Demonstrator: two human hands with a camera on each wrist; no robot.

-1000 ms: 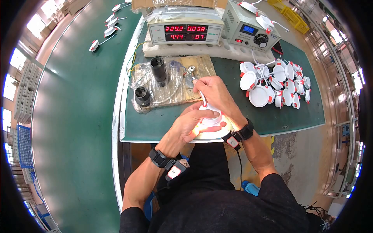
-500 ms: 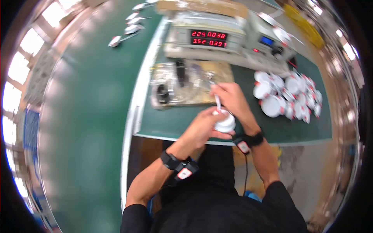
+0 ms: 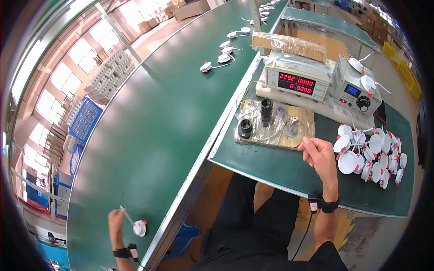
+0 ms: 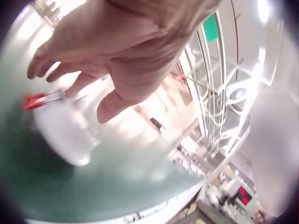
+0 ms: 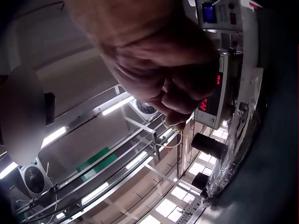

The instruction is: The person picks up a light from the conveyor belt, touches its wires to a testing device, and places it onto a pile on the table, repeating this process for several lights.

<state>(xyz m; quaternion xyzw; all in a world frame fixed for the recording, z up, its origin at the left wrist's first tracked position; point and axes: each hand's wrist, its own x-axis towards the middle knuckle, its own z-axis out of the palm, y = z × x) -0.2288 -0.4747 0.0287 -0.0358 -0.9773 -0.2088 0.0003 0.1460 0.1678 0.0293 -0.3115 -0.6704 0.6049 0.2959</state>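
On the long green surface at the lower left lies a white round downlight [image 3: 139, 228] with red clips and a white cable. My left hand [image 3: 116, 222] is beside it, near the cable's end. In the left wrist view the fingers [image 4: 58, 70] reach past the blurred downlight [image 4: 65, 130], the thumb held apart from them. Over the front of the smaller table, my right hand [image 3: 320, 156] hovers with loosely curled fingers, nothing visible in it. It is close to the front right corner of a test board [image 3: 305, 118] with black sockets [image 3: 266, 110] and a metal contact.
A heap of white downlights [image 3: 348, 161] lies right of my right hand. Behind the board stand a meter [image 3: 296, 82] with red digits and a grey box with a knob [image 3: 363, 104]. More downlights [image 3: 224, 58] lie farther along the green surface. A white-edged gap separates both tables.
My left hand has carried the downlight from the test board to the long green surface at left. The right hand has let go of the cable. The meter's current reading dropped to zero.
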